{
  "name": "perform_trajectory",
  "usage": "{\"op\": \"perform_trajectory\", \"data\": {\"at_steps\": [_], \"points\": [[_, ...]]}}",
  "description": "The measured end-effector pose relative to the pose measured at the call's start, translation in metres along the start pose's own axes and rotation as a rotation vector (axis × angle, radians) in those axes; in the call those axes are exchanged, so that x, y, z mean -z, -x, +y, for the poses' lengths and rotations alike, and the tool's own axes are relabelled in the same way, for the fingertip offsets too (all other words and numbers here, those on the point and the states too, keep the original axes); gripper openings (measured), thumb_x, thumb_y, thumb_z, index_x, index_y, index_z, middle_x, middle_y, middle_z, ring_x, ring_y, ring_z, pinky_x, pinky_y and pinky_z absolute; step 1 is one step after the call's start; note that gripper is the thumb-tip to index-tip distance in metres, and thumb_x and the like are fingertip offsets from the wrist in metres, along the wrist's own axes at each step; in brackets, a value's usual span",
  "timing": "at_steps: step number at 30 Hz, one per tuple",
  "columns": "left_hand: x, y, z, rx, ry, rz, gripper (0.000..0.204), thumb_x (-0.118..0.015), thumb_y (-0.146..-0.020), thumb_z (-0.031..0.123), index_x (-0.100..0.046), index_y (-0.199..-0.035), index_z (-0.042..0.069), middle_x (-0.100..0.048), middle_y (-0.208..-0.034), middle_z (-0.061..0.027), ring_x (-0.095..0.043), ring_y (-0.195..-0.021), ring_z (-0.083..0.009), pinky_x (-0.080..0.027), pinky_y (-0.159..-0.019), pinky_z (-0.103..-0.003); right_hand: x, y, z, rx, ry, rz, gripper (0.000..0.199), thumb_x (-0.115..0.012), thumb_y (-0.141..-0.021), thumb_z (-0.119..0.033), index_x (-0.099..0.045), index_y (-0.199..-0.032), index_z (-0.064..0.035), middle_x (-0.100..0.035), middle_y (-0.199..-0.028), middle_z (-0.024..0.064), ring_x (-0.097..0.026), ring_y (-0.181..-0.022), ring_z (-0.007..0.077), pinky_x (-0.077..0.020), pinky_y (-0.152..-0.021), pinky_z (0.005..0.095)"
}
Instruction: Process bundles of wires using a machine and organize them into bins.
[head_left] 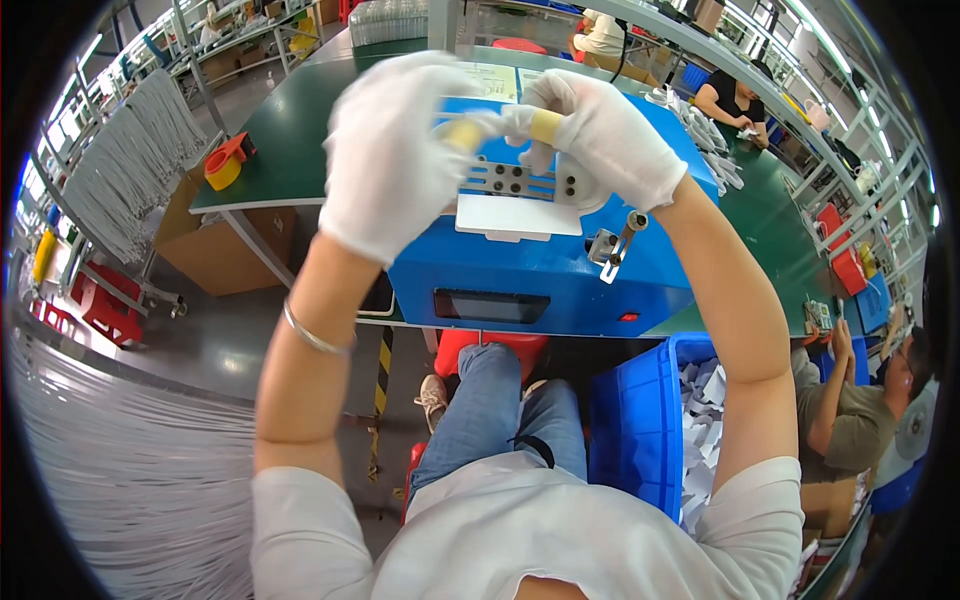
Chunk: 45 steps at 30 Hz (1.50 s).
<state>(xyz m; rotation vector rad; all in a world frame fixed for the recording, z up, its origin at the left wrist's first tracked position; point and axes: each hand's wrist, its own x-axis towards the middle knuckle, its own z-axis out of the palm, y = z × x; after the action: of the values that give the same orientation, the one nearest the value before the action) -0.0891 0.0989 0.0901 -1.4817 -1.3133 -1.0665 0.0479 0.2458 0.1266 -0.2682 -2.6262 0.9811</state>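
Note:
My left hand (pixel 395 160), in a white glove with a yellow band on the thumb, is up over the left part of a blue machine (pixel 540 265); motion smears its fingers. Beside it, nearly touching, my right hand (pixel 605 135) wears a matching glove with a yellow band. Its thumb and fingers are pinched together, and whatever is between them is too small to make out. Below both hands, the machine carries a slotted metal plate (pixel 505 180), a white flat ledge (pixel 518 216) and a small metal bracket (pixel 617 246).
A green table (pixel 280 130) bears the machine, a yellow-orange tape dispenser (pixel 226 165) and a pile of white pieces (pixel 705 140). A blue bin (pixel 635 425) of white pieces stands by my right side. White strands (pixel 130 460) hang at left. Co-workers (pixel 735 100) sit at right.

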Motion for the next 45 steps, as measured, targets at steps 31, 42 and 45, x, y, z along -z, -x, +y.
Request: {"op": "perform_trajectory", "data": {"at_steps": [31,42,45], "points": [[0.006,0.021,0.116,0.685,1.031,-0.242,0.111,-0.077,-0.062,0.060,-0.030,-0.138,-0.006,-0.055,-0.119,-0.0209,-0.057,-0.063,-0.0142,-0.045,-0.051,-0.022,0.101,0.047,0.011,0.033,-0.045,0.021,0.030,-0.062,-0.087,-0.020,-0.063,-0.111,-0.0019,-0.065,-0.083,0.0035,-0.060,-0.069,0.0121,-0.0473,-0.061,0.0246],[0.046,0.119,0.077,1.098,0.781,-0.718,0.085,-0.069,-0.077,0.052,-0.043,-0.132,-0.007,-0.060,-0.108,-0.0214,-0.058,-0.067,-0.0134,-0.048,-0.064,-0.024,0.147,0.297,0.357,-0.807,-0.692,1.128,0.034,-0.057,-0.090,-0.031,-0.062,-0.103,0.0006,-0.066,-0.083,0.0136,-0.066,-0.078,0.0246,-0.0540,-0.063,0.0304],[0.041,0.125,0.079,1.107,0.766,-0.726,0.082,-0.069,-0.078,0.050,-0.043,-0.132,-0.007,-0.060,-0.108,-0.0217,-0.058,-0.067,-0.0134,-0.048,-0.064,-0.024,0.120,0.331,0.356,-0.941,0.315,0.641,0.027,-0.063,-0.077,-0.023,-0.063,-0.098,-0.0051,-0.067,-0.086,0.0161,-0.065,-0.081,0.0297,-0.0532,-0.068,0.0382]]}}
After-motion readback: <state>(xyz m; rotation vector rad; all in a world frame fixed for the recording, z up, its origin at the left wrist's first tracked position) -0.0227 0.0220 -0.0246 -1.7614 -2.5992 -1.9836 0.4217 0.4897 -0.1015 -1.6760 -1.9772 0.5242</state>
